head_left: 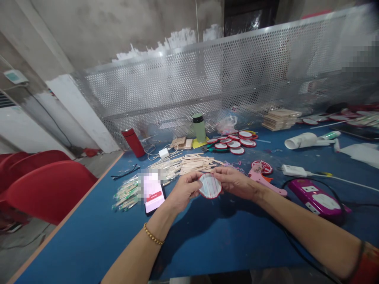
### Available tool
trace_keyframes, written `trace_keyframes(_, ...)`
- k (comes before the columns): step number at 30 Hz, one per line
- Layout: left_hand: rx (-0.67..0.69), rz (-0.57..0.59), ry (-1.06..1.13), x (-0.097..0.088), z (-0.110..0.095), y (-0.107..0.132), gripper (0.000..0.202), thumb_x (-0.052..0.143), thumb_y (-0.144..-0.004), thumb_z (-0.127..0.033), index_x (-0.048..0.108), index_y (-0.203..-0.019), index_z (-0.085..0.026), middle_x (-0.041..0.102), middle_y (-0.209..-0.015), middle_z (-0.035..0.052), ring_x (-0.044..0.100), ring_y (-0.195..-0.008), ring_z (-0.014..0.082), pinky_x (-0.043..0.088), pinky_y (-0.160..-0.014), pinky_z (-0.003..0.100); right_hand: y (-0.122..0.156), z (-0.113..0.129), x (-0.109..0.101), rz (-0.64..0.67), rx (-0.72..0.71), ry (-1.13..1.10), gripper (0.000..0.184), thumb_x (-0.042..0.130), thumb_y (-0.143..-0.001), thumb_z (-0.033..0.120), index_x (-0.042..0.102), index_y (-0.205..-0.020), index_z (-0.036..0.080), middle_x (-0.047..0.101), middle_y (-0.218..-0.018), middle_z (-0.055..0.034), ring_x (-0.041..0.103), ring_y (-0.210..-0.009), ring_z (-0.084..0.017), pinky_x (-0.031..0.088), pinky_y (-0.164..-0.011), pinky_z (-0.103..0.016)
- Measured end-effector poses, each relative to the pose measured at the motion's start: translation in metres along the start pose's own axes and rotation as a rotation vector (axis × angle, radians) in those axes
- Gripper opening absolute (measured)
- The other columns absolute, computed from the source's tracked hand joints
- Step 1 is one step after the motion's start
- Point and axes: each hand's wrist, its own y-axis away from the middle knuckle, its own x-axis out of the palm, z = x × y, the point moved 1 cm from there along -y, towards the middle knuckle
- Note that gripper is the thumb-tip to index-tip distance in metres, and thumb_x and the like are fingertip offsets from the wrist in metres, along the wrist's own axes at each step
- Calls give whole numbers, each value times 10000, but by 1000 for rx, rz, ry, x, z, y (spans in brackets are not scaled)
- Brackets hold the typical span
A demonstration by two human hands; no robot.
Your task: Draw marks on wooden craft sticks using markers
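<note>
I hold a small round fan-shaped disc (209, 186), white with a red rim, between both hands above the blue table (207, 236). My left hand (183, 191) pinches its left edge; a gold bead bracelet is on that wrist. My right hand (235, 181) grips its right edge from above. Just behind the disc lies a pile of wooden sticks (192, 162). A pink glue gun (262, 177) rests to the right of my right hand.
A phone (153, 193) and wrapped sticks (127, 193) lie at left. Finished red-rimmed discs (233, 142), a green bottle (199, 128), a red flask (133, 142), a purple power strip (318, 197) and stacked wood pieces (278, 119) sit ahead. Perforated metal screen (237, 79) behind; red chairs (44, 189) left.
</note>
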Motion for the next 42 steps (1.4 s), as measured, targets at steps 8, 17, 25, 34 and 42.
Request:
trace_keyframes(8, -14, 14, -1, 1, 3, 1, 249, 617, -556, -178, 643, -800, -140, 513, -644, -33, 365, -479, 44, 192, -458, 214, 0, 5, 5, -38, -39, -35, 401, 839, -704, 450, 642, -900, 161, 623, -781, 3, 556, -679, -104, 426, -620, -227)
trace_keyframes(17, -5, 45, -22, -2, 6, -1, 236, 609, -579, -168, 646, -810, -141, 520, -637, -28, 376, -472, 48, 195, -459, 216, 1, 4, 4, -53, -18, -45, 395, 871, -660, 416, 651, -851, 149, 627, -761, -3, 563, -664, -104, 417, -609, -230)
trace_keyframes(25, -11, 45, -9, 0, 4, 1, 229, 613, -565, -166, 647, -791, -143, 516, -622, -31, 360, -467, 46, 195, -455, 219, 2, 5, 4, -51, -21, -28, 396, 870, -657, 426, 648, -841, 154, 619, -741, 3, 540, -638, -97, 401, -587, -223)
trace_keyframes(34, -14, 34, -7, 0, 3, 2, 231, 617, -559, -169, 642, -788, -143, 523, -642, -30, 368, -471, 43, 189, -454, 216, 0, 4, 5, -85, -22, -46, 394, 881, -647, 409, 641, -826, 154, 610, -727, 11, 537, -637, -94, 410, -597, -220)
trace_keyframes(42, -45, 65, 80, 0, 2, 1, 237, 631, -531, -173, 628, -766, -142, 479, -581, -51, 325, -449, 33, 192, -441, 204, 0, 5, 9, -27, 3, -102, 363, 874, -665, 379, 670, -853, 145, 646, -787, -17, 578, -689, -110, 447, -638, -231)
